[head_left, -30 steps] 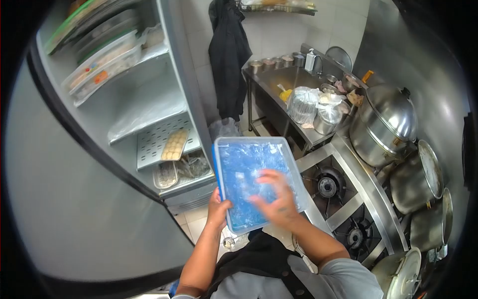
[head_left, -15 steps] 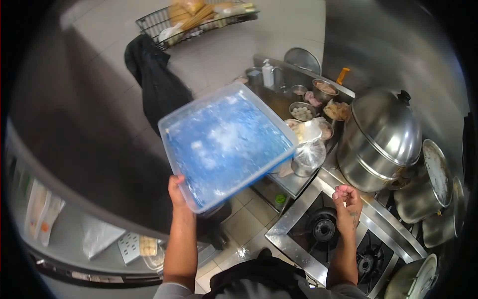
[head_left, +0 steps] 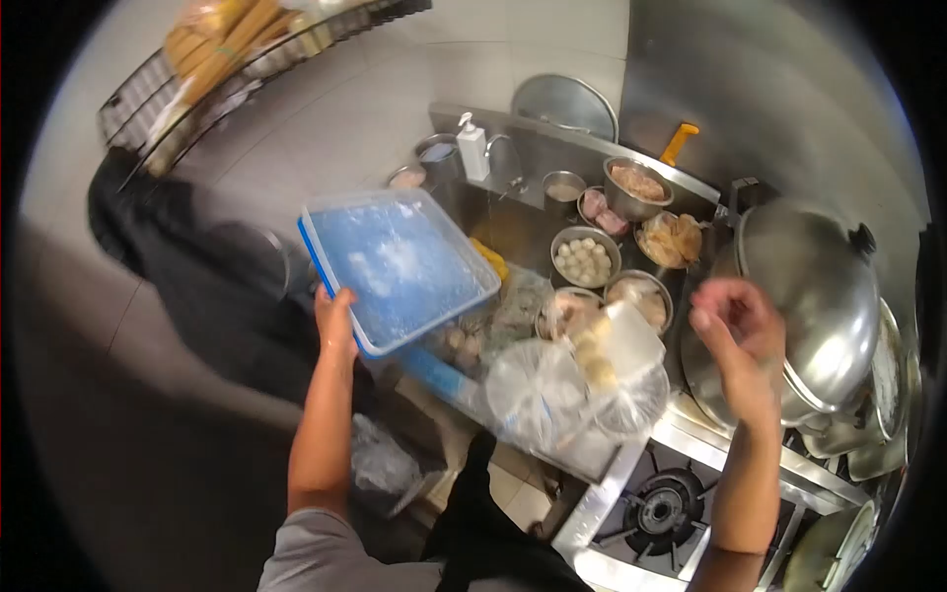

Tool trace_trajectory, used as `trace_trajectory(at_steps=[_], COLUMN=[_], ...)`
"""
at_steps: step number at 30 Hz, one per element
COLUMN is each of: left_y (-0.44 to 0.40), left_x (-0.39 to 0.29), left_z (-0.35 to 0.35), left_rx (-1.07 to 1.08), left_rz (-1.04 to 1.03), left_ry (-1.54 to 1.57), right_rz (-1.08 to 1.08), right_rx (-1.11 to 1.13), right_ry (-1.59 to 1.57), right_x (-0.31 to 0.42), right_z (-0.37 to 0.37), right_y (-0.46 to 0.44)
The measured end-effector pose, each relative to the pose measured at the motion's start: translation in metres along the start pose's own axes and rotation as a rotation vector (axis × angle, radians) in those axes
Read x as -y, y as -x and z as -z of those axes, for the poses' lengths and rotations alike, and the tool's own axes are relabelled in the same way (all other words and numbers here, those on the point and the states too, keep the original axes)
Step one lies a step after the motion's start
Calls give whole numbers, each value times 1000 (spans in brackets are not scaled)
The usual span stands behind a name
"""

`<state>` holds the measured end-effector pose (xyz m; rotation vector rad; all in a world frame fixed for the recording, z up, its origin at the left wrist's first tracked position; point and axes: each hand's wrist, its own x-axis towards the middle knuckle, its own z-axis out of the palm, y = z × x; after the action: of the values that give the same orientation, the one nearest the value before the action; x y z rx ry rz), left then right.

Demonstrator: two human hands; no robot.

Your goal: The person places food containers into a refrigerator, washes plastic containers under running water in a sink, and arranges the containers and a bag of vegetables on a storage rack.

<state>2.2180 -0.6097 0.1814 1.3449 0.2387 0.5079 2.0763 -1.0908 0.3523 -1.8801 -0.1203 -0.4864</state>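
Note:
My left hand (head_left: 335, 321) grips the lower left edge of a shallow clear container with a blue base or lid (head_left: 400, 266), its inside streaked with white. The container is tilted over the near left part of the metal sink counter. My right hand (head_left: 740, 335) is raised in front of the big domed steamer pot (head_left: 809, 306), its thumb and fingers curled toward each other. Whether anything small sits between those fingers is too blurred to tell. Near it are bowls of food, one with white balls (head_left: 584, 259), and knotted clear plastic bags (head_left: 538, 393).
Gas burners (head_left: 663, 508) lie at the lower right, beside stacked steel pots. A soap bottle (head_left: 473, 148) stands at the sink's back edge. A wire shelf (head_left: 138, 109) and dark hanging clothing (head_left: 187, 286) are on the left. A plastic bag (head_left: 383, 464) sits low by the counter.
The view has swung from the fridge toward the sink counter. My left hand has carried the container along, while my right hand came off it and is now raised near the steamer.

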Motion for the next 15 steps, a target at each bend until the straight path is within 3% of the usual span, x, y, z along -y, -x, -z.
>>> trace_trajectory(at_steps=[4,7,8,10,12,13,15], left_y=[-87,-127,-127,-142,-152,-152,-157], left_x=[103,177,166,198,205,193,189], left_z=[-18,-14,-26,-17,-21,-24,-27], left_rx=[64,114,96,115,141,170,208], left_rz=[122,235,310,366,401,474,556], left_ry=[-26,14,-25,0,-24,27,83], right_rz=[-42,-124,-141,-275,-596,-611,-913], right_rx=[400,540,576,584,484,468,121], right_ry=[260,336,327,449,274,271,-200], right_x=[-19,-80,-113,-188,-258,-291,-351], right_z=[-107,-204,-238,-306,-368,-394,-434], right_y=[-139,-223,-247,-287,-313,-323,-344])
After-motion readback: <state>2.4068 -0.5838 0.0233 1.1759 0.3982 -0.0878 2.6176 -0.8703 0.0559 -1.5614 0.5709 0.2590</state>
